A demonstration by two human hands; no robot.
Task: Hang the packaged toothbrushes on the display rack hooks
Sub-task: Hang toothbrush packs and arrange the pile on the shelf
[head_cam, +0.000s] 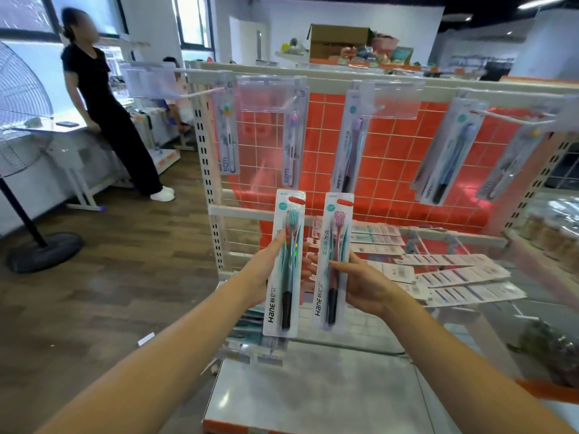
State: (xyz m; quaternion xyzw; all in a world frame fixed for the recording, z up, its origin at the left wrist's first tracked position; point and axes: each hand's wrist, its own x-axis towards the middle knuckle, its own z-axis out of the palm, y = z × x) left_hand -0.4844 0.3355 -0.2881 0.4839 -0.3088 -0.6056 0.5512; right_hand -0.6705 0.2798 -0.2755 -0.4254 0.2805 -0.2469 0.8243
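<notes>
Two packaged toothbrushes are held upright, side by side and slightly apart, in front of a display rack. The left hand (266, 270) grips the teal toothbrush pack (283, 264) from behind, its fingers (279, 242) curled round the card's left edge. The right hand (363, 286) holds the pink toothbrush pack (333, 261), thumb across the front and the other fingers hidden behind the card. Both packs stand below the rack's top row, level with its white middle crossbar (238, 211). The display rack (203, 136) is a white frame with a wire grid over an orange tiled back panel (391, 158). Along its top rail, five toothbrush packs (351, 142) hang from hooks, with clear price tag holders (269, 95) in front of some. Below, on the rack's lower shelf (313, 389), more toothbrush packs (454, 277) lie flat in a loose spread toward the right edge. To the far left, a person in black clothes (103, 114) leans against a white table (47, 133), near a pedestal fan (22, 120) standing on the wood floor (109, 292).
</notes>
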